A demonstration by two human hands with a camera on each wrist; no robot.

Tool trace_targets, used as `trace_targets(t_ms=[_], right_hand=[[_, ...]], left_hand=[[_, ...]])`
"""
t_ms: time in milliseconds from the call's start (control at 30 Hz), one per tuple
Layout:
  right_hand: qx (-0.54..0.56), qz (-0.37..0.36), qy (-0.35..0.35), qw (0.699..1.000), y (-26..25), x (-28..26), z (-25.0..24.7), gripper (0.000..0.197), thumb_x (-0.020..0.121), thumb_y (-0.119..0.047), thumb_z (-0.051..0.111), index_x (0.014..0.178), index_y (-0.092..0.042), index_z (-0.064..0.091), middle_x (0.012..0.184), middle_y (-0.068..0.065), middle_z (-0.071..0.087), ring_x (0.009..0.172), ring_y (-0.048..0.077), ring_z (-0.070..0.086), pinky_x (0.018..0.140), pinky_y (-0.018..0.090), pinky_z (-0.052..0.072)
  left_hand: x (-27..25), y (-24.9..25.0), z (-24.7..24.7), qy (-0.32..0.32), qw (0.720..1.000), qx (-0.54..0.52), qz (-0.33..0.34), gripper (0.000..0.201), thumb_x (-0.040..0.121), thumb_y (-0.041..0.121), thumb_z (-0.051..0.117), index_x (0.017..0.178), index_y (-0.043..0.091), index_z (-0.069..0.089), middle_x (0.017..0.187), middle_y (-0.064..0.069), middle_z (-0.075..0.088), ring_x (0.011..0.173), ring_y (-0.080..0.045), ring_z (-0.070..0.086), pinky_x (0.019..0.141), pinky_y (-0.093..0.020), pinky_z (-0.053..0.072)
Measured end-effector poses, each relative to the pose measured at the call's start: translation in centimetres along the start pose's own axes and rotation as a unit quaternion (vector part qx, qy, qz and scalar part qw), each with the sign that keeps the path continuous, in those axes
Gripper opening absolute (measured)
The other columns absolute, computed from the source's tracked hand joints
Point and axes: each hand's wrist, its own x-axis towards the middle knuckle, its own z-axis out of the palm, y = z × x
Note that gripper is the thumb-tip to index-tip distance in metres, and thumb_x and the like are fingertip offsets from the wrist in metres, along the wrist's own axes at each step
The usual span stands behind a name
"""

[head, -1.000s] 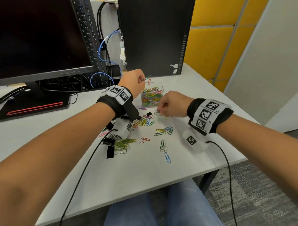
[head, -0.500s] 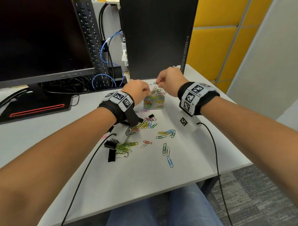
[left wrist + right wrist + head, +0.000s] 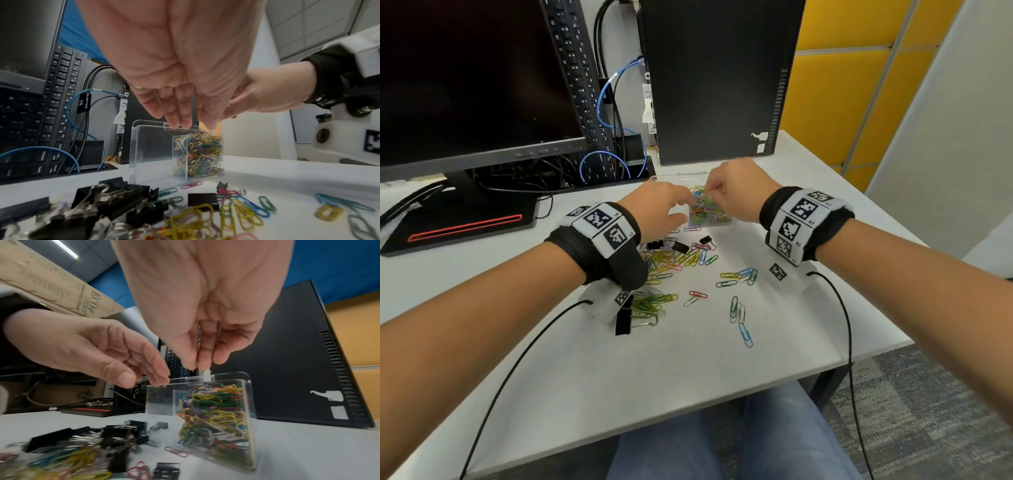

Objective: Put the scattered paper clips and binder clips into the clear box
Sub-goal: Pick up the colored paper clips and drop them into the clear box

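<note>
The clear box [image 3: 726, 223] [image 3: 152, 146] [image 3: 158, 402] stands mid-table, packed with coloured paper clips. My left hand [image 3: 688, 202] [image 3: 184, 124] hangs over its near-left rim with straight fingers and nothing in it. My right hand [image 3: 709, 193] [image 3: 197, 365] points down over the box's open top, fingertips bunched close. Whether a clip sits between them does not show. Loose paper clips [image 3: 736, 275] [image 3: 242, 214] [image 3: 176, 451] and black binder clips [image 3: 623, 320] [image 3: 115, 199] [image 3: 121, 431] lie scattered in front of the box.
A black monitor [image 3: 465, 85], an upright keyboard [image 3: 578, 85] and blue and black cables [image 3: 616, 102] fill the back left. A black PC tower [image 3: 715, 78] stands right behind the box. The white table [image 3: 654, 377] ends just before my knees.
My right hand rose from the clips on the table, moved over the box and came down to its top. My left hand sank from above the box to its near-left rim.
</note>
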Motion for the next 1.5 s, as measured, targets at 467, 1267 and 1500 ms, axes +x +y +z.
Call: trace_targets(t_ms=[467,1267,1500], right_hand=[[-0.024,-0.043,-0.22,0.974,-2.7,-2.7,4.1,0.028,0.092,-0.013,0.05,0.11,-0.009,0.071,0.11,0.008,0.069,0.101,0.028,0.062,0.086,0.031,0.051],[0.003,-0.065,-0.211,0.975,-3.7,-3.4,3.8,0.023,0.085,-0.019,0.067,0.105,-0.01,0.073,0.106,0.004,0.07,0.097,0.02,0.063,0.079,0.025,0.047],[0.007,-0.03,-0.228,0.973,-3.2,-3.7,3.7,0.014,0.083,-0.011,0.066,0.096,-0.009,0.071,0.1,0.006,0.07,0.081,0.019,0.059,0.062,0.022,0.047]], left_hand=[[-3.8,-0.8,1.7,-0.191,0.97,0.131,-0.074,0.041,0.087,0.046,0.054,0.099,0.01,0.069,0.1,-0.008,0.069,0.091,-0.025,0.064,0.083,-0.035,0.054],[-3.2,-0.7,2.7,-0.162,0.983,0.066,-0.058,0.044,0.083,0.033,0.067,0.122,0.019,0.054,0.116,-0.004,0.061,0.106,-0.021,0.057,0.092,-0.034,0.048],[-3.5,-0.1,2.8,-0.168,0.983,0.077,-0.01,0.015,0.086,0.022,0.059,0.099,0.017,0.058,0.091,0.002,0.058,0.083,-0.015,0.051,0.075,-0.026,0.045]])
